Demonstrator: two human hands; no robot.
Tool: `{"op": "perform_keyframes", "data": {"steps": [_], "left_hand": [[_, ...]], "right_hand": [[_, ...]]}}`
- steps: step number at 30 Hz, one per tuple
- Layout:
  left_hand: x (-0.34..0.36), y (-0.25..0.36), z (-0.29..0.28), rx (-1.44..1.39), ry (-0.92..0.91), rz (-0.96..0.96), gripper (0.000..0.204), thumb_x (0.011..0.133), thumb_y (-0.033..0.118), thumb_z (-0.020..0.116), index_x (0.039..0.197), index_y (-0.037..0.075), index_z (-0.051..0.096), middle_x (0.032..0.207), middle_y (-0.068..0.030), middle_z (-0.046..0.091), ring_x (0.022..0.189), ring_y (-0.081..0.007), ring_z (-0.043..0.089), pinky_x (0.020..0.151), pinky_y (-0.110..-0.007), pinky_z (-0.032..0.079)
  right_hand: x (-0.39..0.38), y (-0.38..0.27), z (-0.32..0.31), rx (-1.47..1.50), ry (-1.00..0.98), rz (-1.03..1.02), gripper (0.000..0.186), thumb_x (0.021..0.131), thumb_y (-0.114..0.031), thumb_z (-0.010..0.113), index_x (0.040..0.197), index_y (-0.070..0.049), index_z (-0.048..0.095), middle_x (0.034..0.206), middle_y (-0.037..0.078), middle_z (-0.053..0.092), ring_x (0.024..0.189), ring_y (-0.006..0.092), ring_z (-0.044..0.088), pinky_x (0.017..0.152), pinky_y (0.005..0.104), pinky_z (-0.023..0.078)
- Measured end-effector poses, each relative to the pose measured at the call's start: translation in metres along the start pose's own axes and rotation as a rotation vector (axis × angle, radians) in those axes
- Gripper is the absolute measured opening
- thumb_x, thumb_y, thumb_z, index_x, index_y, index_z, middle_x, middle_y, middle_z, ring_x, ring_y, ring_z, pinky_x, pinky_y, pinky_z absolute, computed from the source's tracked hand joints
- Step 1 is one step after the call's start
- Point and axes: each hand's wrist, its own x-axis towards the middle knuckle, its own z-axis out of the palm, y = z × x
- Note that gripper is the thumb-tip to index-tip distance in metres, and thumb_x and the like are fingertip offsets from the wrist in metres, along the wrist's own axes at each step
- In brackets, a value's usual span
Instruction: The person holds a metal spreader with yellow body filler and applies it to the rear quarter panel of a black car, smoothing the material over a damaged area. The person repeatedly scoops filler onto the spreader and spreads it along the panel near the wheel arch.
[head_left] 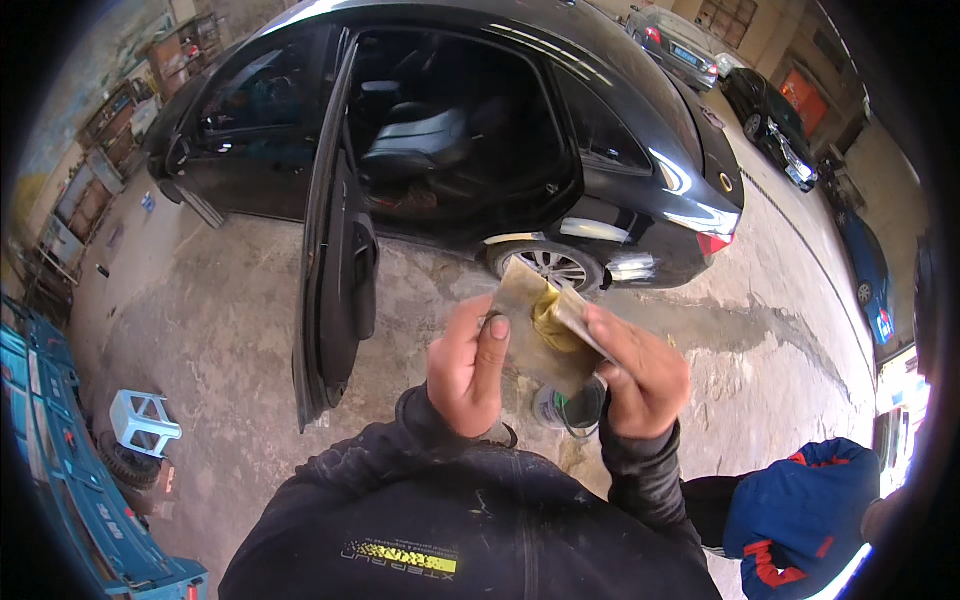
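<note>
In front of my chest, my left hand (465,370) grips a flat brownish square sheet (525,355), probably a scraper, between thumb and fingers. My right hand (640,375) grips a second thin, pale-edged blade (583,322) held against it. A lump of yellowish paste (550,325) lies between the two. Behind and below them a bucket (553,408) stands on the floor, partly hidden. Beyond my hands is a black car (640,235) with whitish patches around the rear wheel (548,268) and an open rear door (330,280).
A light blue plastic stool (145,425) and tyre (128,465) are at lower left beside teal metal panels (55,430). A person in a blue jacket (795,510) is low at my right. Other parked cars (768,130) line the back right; cluttered shelves (115,120) stand at left.
</note>
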Motion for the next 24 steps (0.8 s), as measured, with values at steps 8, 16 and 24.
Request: {"op": "perform_keyframes", "data": {"steps": [8, 16, 24], "left_hand": [[0.011, -0.002, 0.0, -0.496, 0.276, -0.275, 0.037, 0.109, 0.024, 0.05, 0.133, -0.004, 0.051, 0.108, -0.0082, 0.066, 0.085, -0.0098, 0.066, 0.068, -0.024, 0.057], [-0.016, -0.006, 0.018, 0.314, 0.079, 0.334, 0.027, 0.103, 0.006, 0.053, 0.124, -0.01, 0.056, 0.094, -0.0187, 0.072, 0.074, -0.0197, 0.071, 0.064, -0.033, 0.055], [-0.012, 0.003, 0.011, 0.155, -0.24, 0.091, 0.03, 0.104, 0.015, 0.057, 0.124, -0.007, 0.059, 0.082, -0.0139, 0.067, 0.063, -0.0212, 0.064, 0.059, -0.033, 0.049]], "right_hand": [[-0.036, 0.034, -0.018, -0.03, 0.06, 0.443, 0.02, 0.096, -0.011, 0.067, 0.109, 0.002, 0.075, 0.096, 0.013, 0.076, 0.083, 0.019, 0.07, 0.077, 0.0288, 0.053], [-0.053, 0.034, 0.036, 0.535, 0.415, 0.707, 0.027, 0.104, -0.018, 0.062, 0.08, -0.005, 0.059, 0.076, -0.008, 0.053, 0.068, 0.0026, 0.038, 0.06, 0.0216, 0.029], [-0.008, 0.018, -0.021, 0.028, 0.76, 0.526, 0.028, 0.107, -0.024, 0.056, 0.103, 0.002, 0.068, 0.078, 0.001, 0.065, 0.057, 0.0075, 0.05, 0.049, 0.0267, 0.039]]}}
